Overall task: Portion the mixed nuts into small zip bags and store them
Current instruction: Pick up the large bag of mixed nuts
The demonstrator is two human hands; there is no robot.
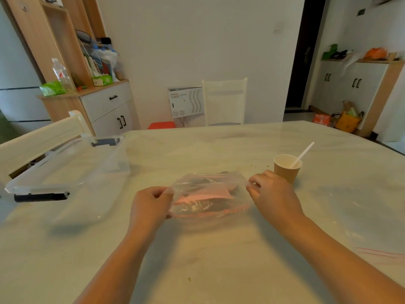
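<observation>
Head view: left hand [151, 202] pinching left edge of clear plastic bag [208, 194], right hand [271, 191] pinching right edge, fingers curled on the film. Probably held so to stretch it flat and get at the opening, w/ contents kept steady. Bag at table [219, 270] centre, lower part resting on surface; pink strips and dark shapes inside, cannot tell exactly what. Long axis left-right, between both hands; mouth direction not clear. Paper cup [287, 167] w/ white stick just beyond right hand, prob. for scooping. Clear storage box [65, 172] far left, open, ready for storing. Red-lined zip bag [381, 253] near right edge.
</observation>
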